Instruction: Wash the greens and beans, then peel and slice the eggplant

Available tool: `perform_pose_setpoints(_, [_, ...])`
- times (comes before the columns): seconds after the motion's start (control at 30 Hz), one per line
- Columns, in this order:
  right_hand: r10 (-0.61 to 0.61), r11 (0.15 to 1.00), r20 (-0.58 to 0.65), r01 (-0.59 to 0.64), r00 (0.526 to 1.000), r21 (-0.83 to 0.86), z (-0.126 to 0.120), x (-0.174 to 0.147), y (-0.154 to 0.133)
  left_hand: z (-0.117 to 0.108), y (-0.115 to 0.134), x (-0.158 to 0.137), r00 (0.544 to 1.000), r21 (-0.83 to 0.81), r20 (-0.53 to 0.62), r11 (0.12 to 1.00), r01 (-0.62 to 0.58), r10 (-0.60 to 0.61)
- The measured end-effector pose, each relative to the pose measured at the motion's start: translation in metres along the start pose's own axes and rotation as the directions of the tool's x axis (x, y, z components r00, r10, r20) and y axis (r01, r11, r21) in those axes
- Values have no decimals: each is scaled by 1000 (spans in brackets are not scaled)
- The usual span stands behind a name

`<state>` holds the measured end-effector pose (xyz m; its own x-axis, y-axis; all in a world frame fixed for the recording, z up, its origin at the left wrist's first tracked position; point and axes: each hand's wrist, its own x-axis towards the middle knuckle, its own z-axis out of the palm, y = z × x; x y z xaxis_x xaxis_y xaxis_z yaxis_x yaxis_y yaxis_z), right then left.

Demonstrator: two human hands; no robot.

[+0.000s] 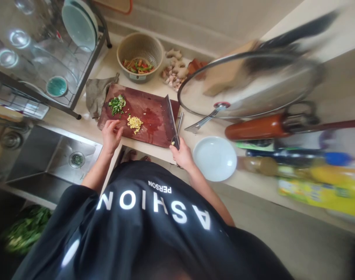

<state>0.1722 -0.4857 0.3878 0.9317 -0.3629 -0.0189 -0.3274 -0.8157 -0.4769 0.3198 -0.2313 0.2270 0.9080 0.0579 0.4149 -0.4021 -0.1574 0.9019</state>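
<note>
My right hand [182, 154] grips the handle end of a kitchen knife [171, 118], whose long blade points away from me along the right side of a dark red cutting board [154, 103]. A small pale bit sticks to the blade near the handle. Over the board's near left corner hovers my left hand [111, 136], fingers loosely bent and apart, with nothing visible in it. Just right of those fingers lies a small heap of pale yellow minced pieces [134, 123], possibly garlic or ginger. Chopped greens [117, 105] form another pile at the board's far left.
Behind the board are a colander [140, 54] with cut peppers and garlic and ginger [175, 70]. To the right stand a glass lid [247, 83], a white plate [214, 158] and blurred bottles. A dish rack [90, 66], grey cloth [97, 95] and sink [61, 155] are left.
</note>
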Motion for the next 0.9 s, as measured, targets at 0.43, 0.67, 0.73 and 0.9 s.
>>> perform_pose_setpoints(0.43, [-143, 987, 162, 153, 976, -54, 25, 3, -26, 0, 12, -3, 1000, 9, 20, 1000, -8, 8])
perform_pose_setpoints(0.67, [-53, 999, 18, 53, 998, 1, 1, 8, -1, -2, 11, -10, 1000, -2, 1, 1000, 30, -30])
perform_pose_setpoints(0.73, [-53, 999, -17, 53, 998, -6, -4, 7, 1, -3, 11, -11, 1000, -13, -9, 1000, 27, -27])
perform_pose_setpoints(0.9, [-180, 981, 85, 185, 980, -51, -7, -7, -12, -11, 14, -12, 997, -2, -66, 999, 48, -48])
